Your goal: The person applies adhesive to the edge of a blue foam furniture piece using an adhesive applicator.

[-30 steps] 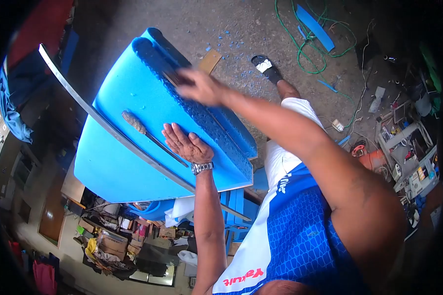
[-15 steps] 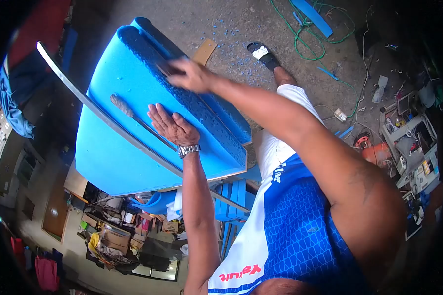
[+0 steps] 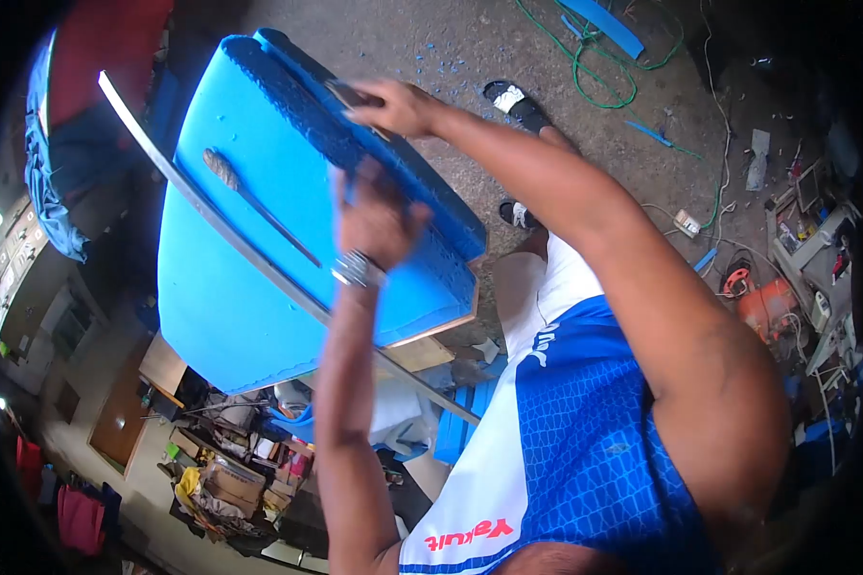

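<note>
Right fingers (image 3: 398, 107) curl round a dark tool (image 3: 343, 93) at the foam's (image 3: 225, 321) far edge; left hand (image 3: 379, 222), blurred, fingers part-spread, hovers at or touches its rough edge, holding nothing discernible; jolting could slide the thin tool (image 3: 222, 169) off its face.

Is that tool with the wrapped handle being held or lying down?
Lying down: the tool rests lengthwise on the blue foam, its whole length visible, untouched.

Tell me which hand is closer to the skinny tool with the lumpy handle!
Left. The left hand is over the blue foam, beside the skinny tool. The right hand is farther away, beyond the left.
</note>
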